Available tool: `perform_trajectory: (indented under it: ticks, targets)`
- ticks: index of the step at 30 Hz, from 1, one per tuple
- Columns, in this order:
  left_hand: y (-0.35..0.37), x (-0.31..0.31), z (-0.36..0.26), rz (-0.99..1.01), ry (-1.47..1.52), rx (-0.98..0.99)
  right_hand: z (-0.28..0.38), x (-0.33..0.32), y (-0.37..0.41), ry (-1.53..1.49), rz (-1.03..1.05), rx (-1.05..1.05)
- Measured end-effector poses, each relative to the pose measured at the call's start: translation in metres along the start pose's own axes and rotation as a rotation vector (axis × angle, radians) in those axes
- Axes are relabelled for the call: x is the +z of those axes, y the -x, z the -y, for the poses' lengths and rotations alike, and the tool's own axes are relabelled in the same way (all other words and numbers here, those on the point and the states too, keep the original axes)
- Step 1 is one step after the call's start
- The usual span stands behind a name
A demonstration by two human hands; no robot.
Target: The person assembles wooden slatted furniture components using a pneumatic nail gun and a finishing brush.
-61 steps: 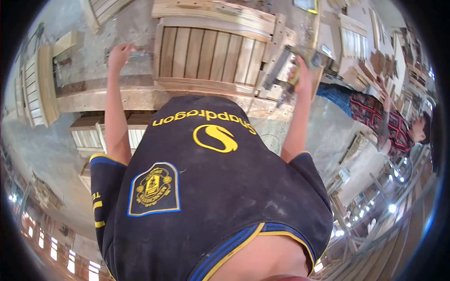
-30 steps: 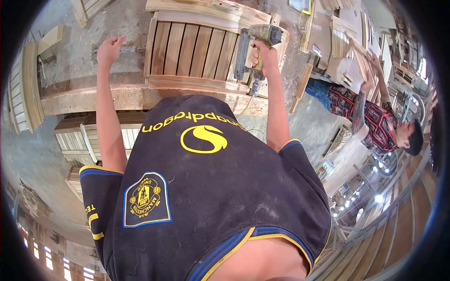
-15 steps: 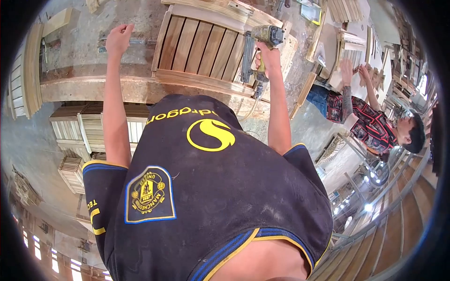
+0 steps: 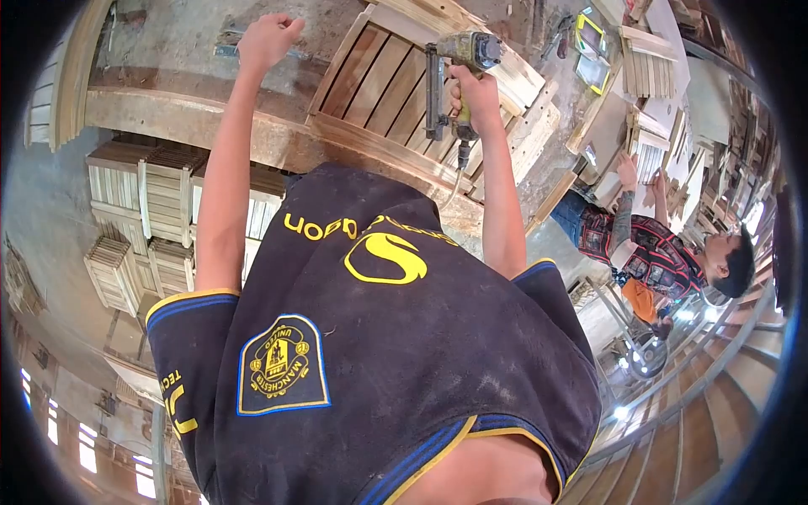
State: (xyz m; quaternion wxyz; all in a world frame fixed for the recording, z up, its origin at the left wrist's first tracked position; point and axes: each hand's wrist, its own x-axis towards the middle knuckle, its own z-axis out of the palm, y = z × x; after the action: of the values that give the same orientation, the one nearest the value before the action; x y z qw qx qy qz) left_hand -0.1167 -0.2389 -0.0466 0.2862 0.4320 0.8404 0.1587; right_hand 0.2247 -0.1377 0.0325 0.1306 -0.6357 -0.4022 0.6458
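Note:
My right hand (image 4: pixel 476 99) is wrapped round the grip of a nail gun (image 4: pixel 468 52), which has a long dark magazine and an air hose at its base. The nail gun is over the right part of a slatted wooden panel (image 4: pixel 389 84) lying on the workbench (image 4: pixel 194 109). Left of the panel, my left hand (image 4: pixel 268 42) is raised above the bench with its fingers curled closed. Whatever it may hold is hidden. Behind that hand lies a bluish metal bar (image 4: pixel 225 50), only partly visible.
Stacks of wooden slat pieces (image 4: pixel 139 198) stand below the bench at left. On the right, a co-worker in a patterned shirt (image 4: pixel 661 257) has both hands over wooden pieces (image 4: pixel 650 160). A yellow-edged item (image 4: pixel 592 52) lies at the upper right.
The view has turned, so the panel and bench now slant more. My left hand appears higher and further right. The nail gun stays in my right hand, slightly higher in view.

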Motion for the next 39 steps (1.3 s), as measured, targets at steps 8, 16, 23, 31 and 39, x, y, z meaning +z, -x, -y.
perform_trajectory:
  ticks: [8,16,23,31,39]
  targets:
    - [-0.001,0.003,0.003,-0.098,0.025,0.047,0.005,0.039,-0.013,0.07,0.062,-0.087]
    - [0.018,-0.024,-0.038,-0.065,0.112,-0.12,0.027,0.074,-0.024,0.092,0.174,-0.087]
    - [0.016,-0.011,-0.03,-0.216,0.114,-0.035,0.02,0.077,-0.012,0.164,0.112,-0.114]
    - [0.022,-0.026,-0.038,-0.129,0.184,-0.055,-0.042,0.073,0.079,0.946,0.337,-0.344]
    - [0.02,-0.017,-0.037,-0.186,0.249,0.029,-0.083,0.097,0.104,1.161,0.432,-0.496]
